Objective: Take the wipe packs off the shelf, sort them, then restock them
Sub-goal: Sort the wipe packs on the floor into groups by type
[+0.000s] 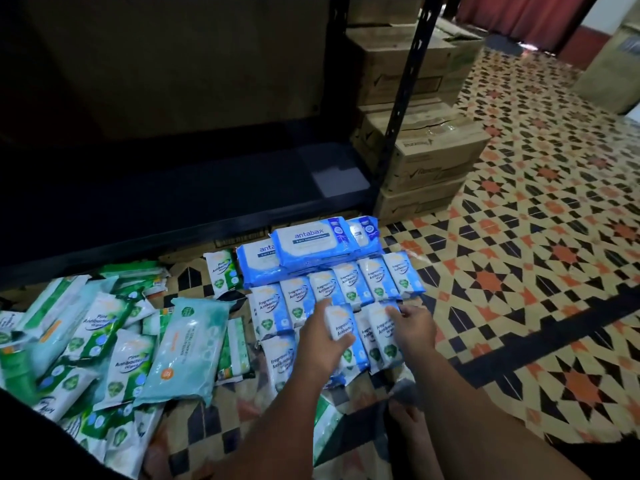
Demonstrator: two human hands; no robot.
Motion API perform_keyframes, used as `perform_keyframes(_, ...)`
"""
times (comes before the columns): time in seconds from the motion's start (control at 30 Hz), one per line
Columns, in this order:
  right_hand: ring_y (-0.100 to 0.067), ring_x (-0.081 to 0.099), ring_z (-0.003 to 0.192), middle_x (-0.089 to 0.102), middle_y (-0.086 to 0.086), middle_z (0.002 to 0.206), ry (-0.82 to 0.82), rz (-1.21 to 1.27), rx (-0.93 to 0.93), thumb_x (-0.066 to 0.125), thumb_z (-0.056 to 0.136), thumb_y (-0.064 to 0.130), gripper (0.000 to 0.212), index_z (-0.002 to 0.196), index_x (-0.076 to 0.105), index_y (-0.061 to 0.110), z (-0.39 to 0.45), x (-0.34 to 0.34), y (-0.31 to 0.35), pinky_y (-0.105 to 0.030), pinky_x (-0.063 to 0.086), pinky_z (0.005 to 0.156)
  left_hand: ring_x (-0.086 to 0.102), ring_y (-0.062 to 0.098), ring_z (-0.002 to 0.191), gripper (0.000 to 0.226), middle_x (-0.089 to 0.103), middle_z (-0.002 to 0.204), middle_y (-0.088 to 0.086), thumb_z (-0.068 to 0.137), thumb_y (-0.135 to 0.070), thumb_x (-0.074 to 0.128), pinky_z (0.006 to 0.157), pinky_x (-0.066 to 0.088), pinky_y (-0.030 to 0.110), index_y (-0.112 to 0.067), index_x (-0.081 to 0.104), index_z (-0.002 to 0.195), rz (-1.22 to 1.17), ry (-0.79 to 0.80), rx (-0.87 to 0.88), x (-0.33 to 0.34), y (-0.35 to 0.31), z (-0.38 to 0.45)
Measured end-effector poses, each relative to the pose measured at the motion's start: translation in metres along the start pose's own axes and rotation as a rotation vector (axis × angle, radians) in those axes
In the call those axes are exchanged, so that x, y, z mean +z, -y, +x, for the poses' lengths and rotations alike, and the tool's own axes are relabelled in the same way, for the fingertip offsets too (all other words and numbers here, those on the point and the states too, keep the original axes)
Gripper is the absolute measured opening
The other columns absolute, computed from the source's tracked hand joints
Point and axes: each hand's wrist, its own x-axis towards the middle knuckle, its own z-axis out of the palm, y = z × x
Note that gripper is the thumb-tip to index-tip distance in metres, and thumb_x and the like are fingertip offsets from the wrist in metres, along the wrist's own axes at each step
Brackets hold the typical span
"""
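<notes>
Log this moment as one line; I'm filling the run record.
phase: sorting | left hand: holds blue pack | right hand: on blue pack row | green packs: heaped left | shelf: bare

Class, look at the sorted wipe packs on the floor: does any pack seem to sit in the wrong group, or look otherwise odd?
Yes. One green Pine pack lies apart from the green heap, right beside the blue Antabax packs, so it looks misplaced. The green heap is jumbled, while the blue Fragrance Free packs lie in neat rows.
</notes>
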Motion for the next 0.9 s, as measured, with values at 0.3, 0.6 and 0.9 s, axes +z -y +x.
perform_keyframes(0.3, -0.031, 0.063, 0.115, 0.071, -0.011, 0.122, 0.047, -0.028, 0.0, 0.07, 0.095, 0.025, 0.032, 0.121, 0.072, 0.007, 0.0, 0.024, -0.015, -0.034, 0.047, 0.096, 0.037, 0.023, 0.136, 0.079, 0.045, 0.143, 0.001, 0.083, -0.047, 0.078, 0.107, 0.038, 0.035, -0.029, 0.039, 0.149, 0.398, -0.004, 0.099, 0.024, 0.02, 0.007)
perform_keyframes(0.6, -0.034, 0.066, 0.103, 0.075, -0.01, 0.105, -0.016, -0.167, -0.024, 0.064, 0.094, 0.046, 0.035, 0.114, 0.076, 0.02, 0.009, 0.039, -0.036, -0.042, 0.054, 0.089, 0.016, 0.026, 0.139, 0.079, 0.023, 0.148, 0.003, 0.085, -0.076, 0.05, 0.113, 0.022, 0.041, -0.042, 0.027, 0.152, 0.788, -0.075, 0.163, 0.015, 0.038, 0.008)
perform_keyframes(0.9, -0.034, 0.048, 0.124, 0.058, -0.014, 0.131, -0.008, -0.449, -0.082, 0.04, 0.099, 0.062, 0.062, 0.138, 0.054, 0.016, -0.006, 0.043, -0.029, -0.048, 0.038, 0.104, 0.046, 0.04, 0.125, 0.075, 0.048, 0.135, 0.015, 0.086, -0.073, 0.031, 0.1, 0.044, 0.057, -0.031, 0.048, 0.146, 0.903, -0.102, 0.172, 0.021, 0.046, 0.01)
